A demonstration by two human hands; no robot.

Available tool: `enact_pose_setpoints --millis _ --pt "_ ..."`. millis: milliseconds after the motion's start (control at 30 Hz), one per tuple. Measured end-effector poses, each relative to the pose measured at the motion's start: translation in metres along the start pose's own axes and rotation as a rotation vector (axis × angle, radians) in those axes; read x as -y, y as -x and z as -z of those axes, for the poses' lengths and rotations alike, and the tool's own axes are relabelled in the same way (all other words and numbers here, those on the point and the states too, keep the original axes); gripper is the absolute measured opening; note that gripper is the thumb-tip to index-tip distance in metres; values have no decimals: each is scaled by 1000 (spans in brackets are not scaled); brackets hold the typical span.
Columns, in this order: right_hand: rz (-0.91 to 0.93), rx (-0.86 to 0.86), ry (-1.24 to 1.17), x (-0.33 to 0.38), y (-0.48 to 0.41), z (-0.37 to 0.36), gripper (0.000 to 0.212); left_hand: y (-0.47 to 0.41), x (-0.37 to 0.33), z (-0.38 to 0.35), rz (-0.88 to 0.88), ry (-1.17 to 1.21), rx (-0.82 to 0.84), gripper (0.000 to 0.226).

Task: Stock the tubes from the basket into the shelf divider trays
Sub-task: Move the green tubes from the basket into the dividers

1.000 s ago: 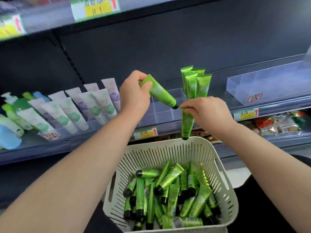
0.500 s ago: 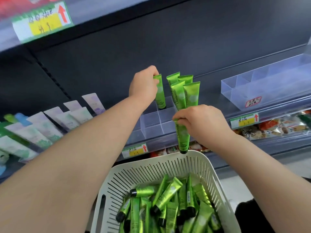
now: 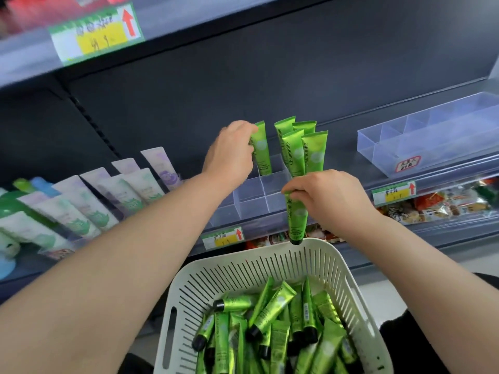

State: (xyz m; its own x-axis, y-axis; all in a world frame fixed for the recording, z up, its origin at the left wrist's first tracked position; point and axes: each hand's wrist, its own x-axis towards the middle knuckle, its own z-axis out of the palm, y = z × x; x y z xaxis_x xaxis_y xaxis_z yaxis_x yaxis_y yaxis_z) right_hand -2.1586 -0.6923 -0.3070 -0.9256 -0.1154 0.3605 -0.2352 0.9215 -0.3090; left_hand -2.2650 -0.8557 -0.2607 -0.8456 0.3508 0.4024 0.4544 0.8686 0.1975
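Note:
My left hand (image 3: pixel 232 155) grips one green tube (image 3: pixel 261 151) upright, cap down, with its lower end inside a back cell of the clear divider tray (image 3: pixel 249 197) on the shelf. My right hand (image 3: pixel 328 197) holds a bunch of several green tubes (image 3: pixel 299 157) upright, their flat ends fanned out above my fingers; one cap hangs below my hand, just over the basket rim. The white slotted basket (image 3: pixel 237 271) sits low in front of me, holding several more green tubes (image 3: pixel 272 325) lying in a loose pile.
Pale white and lilac tubes (image 3: pixel 108 195) stand in rows on the shelf to the left. A second clear divider tray (image 3: pixel 432 136) stands at the right of the same shelf. Price labels (image 3: pixel 224 237) line the shelf edge, and packaged snacks (image 3: pixel 437 202) lie on the shelf below.
My left hand turned its tube from slanted to upright and lowered it into the tray cell. My right hand kept its bunch in about the same place. The camera tilted upward.

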Motion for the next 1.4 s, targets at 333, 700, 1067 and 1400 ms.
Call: enact_pose_setpoints --millis 333,700,1067,1400 --pt "-27 -166 28 42 -43 36 25 55 22 24 40 -112 294 28" --pt "-59 -250 207 32 -120 5 29 64 42 18 55 45 253 26" --pt "-24 -39 338 17 -138 -11 41 53 46 11 32 48 264 30" --pt "243 -303 305 36 -65 -22 40 90 39 1 49 147 196 29"
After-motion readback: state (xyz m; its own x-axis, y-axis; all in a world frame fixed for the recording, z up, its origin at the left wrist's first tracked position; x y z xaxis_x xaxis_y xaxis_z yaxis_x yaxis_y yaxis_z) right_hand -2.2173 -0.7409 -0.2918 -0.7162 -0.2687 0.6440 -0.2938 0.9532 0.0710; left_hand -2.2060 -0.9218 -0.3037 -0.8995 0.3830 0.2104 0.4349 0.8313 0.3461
